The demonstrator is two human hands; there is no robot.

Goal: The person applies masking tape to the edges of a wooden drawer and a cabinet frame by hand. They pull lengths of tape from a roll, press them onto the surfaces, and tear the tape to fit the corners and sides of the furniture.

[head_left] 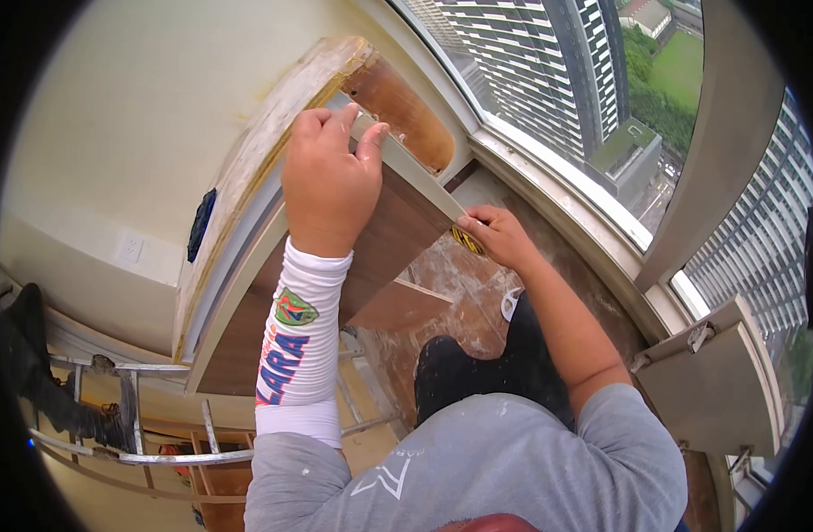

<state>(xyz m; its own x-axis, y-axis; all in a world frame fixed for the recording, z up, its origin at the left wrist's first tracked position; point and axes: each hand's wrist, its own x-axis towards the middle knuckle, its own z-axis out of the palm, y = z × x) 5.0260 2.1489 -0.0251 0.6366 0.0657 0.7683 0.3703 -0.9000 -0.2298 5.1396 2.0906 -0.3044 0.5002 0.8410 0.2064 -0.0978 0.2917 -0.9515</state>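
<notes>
A brown wood-grain panel (pixel 393 226) with a pale edge stands tilted in front of me, beside a rough-edged cabinet frame (pixel 260 142) on the wall. At the panel's upper corner, my left hand (pixel 331 177), below which a white sleeve covers the forearm, is closed over the pale edge. My right hand (pixel 495 238) pinches the far end of that same edge. Just under its fingers shows a small yellow-and-black item (pixel 465 239), partly hidden. Behind the panel's top is a bare brown board (pixel 406 115) with a few holes.
An aluminium ladder (pixel 171 458) lies to the lower left, with another person's leg (pixel 34 363) on it. Tall windows with a sill (pixel 566 191) run along the right. A grey panel (pixel 717 390) leans at the right. The floor (pixel 460 284) is dusty.
</notes>
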